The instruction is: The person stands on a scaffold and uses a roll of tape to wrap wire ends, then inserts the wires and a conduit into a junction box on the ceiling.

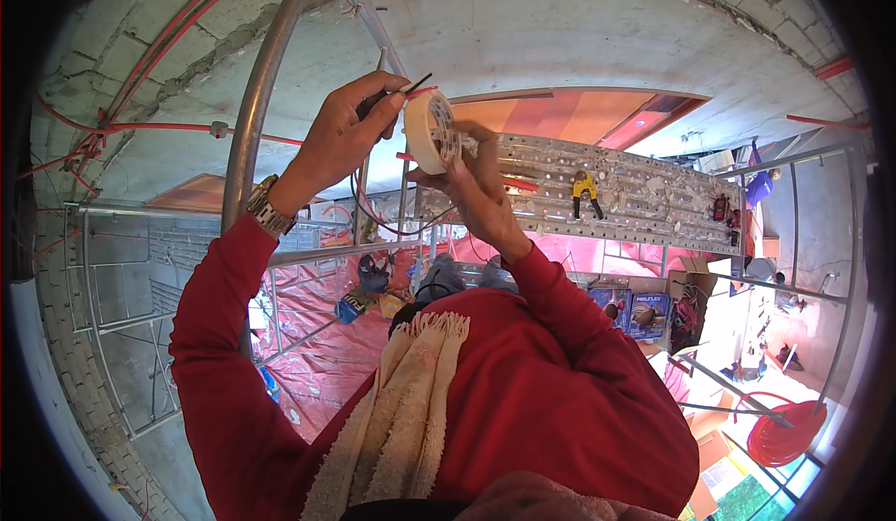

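Observation:
My left hand (355, 125), with a watch (271, 206) on its wrist, is raised beside a scaffold pole. Its thumb and fingers pinch a thin black wire (422, 82), whose end sticks out to the right. A short bit of red shows just below that end, against the tape. Close by on the right, my right hand (481, 190) grips a roll of cream masking tape (427, 134), tilted with its hollow core facing right. The roll's upper edge is near my left fingertips; whether they touch it I cannot tell. Below my hands hangs a dark cable (373, 222).
A perforated metal scaffold plank (653, 190) carries a yellow-and-black hand tool (585, 193). A thick scaffold pole (257, 101) rises left of my hand. Red conduit (149, 83) runs along the wall. Pink sheeting (313, 372), boxes (647, 314) and a red coil (787, 432) lie below.

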Motion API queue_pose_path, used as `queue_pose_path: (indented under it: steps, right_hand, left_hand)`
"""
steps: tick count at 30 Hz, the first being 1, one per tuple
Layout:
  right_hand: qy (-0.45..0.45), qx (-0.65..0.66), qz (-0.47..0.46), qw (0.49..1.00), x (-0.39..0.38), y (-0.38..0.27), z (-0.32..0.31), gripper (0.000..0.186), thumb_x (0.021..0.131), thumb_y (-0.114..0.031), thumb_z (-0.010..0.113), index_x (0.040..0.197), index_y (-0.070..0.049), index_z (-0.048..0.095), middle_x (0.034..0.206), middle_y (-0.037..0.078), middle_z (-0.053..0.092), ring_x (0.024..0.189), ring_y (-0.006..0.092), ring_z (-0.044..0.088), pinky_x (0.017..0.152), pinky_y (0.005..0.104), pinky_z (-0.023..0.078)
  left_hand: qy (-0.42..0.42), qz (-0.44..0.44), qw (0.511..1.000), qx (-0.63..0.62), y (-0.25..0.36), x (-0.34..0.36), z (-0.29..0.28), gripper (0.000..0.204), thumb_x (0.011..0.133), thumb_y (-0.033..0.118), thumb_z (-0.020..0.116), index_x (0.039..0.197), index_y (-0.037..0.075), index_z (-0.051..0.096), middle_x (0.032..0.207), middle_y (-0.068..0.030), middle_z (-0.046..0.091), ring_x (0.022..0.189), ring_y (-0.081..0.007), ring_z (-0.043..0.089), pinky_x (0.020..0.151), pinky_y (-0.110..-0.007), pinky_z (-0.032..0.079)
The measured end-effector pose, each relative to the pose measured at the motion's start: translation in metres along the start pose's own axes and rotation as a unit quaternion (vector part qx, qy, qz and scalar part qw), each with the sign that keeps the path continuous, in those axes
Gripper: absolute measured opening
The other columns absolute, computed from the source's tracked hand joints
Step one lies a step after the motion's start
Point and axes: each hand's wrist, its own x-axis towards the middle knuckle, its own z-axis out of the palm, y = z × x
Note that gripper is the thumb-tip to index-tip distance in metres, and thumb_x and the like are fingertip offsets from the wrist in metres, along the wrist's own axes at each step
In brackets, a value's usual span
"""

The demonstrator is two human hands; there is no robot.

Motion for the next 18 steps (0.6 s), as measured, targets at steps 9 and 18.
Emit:
queue_pose_path:
  steps: [9, 18]
  right_hand:
    - [-0.045, -0.185, -0.076, 0.979, -0.009, -0.041, -0.002, 0.064, 0.101, -0.032, 0.066, 0.153, -0.005, 0.042, 0.158, 0.016, 0.038, 0.146, 0.0298, 0.037, 0.116, 0.0473, 0.035]
    - [0.055, -0.089, -0.046, 0.993, 0.032, -0.045, -0.022, 0.061, 0.106, -0.033, 0.059, 0.155, -0.004, 0.038, 0.153, 0.01, 0.043, 0.141, 0.02, 0.041, 0.117, 0.0426, 0.035]
  left_hand:
    - [-0.06, 0.04, 0.971, 0.227, -0.002, 0.002, -0.005, 0.025, 0.104, 0.017, 0.06, 0.121, -0.001, 0.066, 0.08, -0.006, 0.062, 0.069, -0.0134, 0.056, 0.063, -0.031, 0.046]
    - [-0.087, 0.159, 0.962, 0.207, 0.011, -0.013, 0.021, 0.019, 0.102, 0.014, 0.061, 0.115, 0.0, 0.065, 0.081, -0.0102, 0.059, 0.068, -0.0174, 0.052, 0.065, -0.033, 0.044]
